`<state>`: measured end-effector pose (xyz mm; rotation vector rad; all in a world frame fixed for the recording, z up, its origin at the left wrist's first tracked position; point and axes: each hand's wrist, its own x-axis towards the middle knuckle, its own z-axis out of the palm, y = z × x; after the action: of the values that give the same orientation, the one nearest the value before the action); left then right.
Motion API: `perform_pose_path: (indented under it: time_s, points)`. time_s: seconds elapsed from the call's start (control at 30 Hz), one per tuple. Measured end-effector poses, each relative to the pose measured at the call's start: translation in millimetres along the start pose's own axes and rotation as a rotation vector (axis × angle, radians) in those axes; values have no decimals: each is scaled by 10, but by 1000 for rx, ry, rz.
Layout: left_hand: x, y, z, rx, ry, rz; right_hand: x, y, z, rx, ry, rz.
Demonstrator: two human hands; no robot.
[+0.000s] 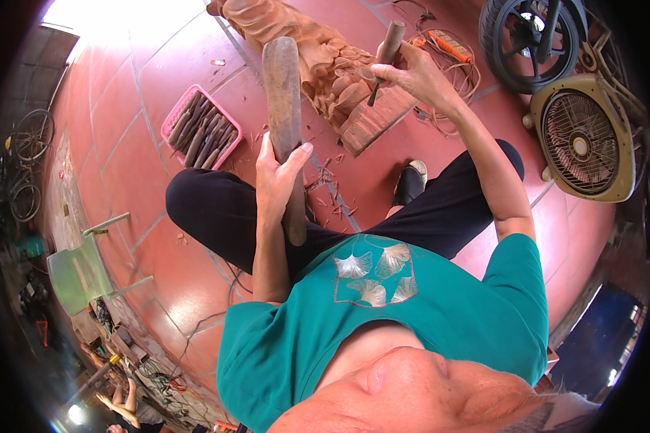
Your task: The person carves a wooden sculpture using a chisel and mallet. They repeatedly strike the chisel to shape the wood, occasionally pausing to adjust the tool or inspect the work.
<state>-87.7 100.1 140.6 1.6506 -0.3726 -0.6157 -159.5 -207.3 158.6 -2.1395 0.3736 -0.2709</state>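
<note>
My left hand [278, 182] is shut around the handle of a long wooden mallet [282, 79], held upright above my lap. My right hand [410, 72] grips a dark-handled chisel [387, 49], its tip set against a reddish wooden carving [336, 68] that lies on the red tile floor in front of me. The mallet head is a short way left of the chisel and apart from it. I am seated, in a green shirt and black trousers.
A pink basket [172, 119] holding several chisels sits left of the carving. Wood chips [332, 189] litter the floor. A box fan [581, 137] and a wheel [531, 36] stand at right, an orange power strip [448, 45] with cable behind, a green chair [79, 274] at left.
</note>
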Motion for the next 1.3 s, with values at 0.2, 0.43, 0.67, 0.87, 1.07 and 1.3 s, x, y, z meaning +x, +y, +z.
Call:
perform_pose_path:
  time_s: [0.2, 0.43, 0.67, 0.87, 1.07, 1.3]
  points:
    - [52, -37, 71, 13, -21, 0, -114, 15, 20, 147, -25, 29]
    - [113, -81, 164, 23, -6, 67, -165, 189, 59, 110, 7, -64]
    - [97, -47, 200, 12, -9, 47, -254, 88, 8, 172, -12, -35]
    - [71, 36, 201, 8, -2, 12, -294, 134, -49, 62, -40, 15]
    - [83, -17, 161, 35, -21, 6, -311, 70, -84, 159, 58, 26]
    - [80, -23, 174, 35, -27, -7, -307, 229, 58, 233, 53, -43]
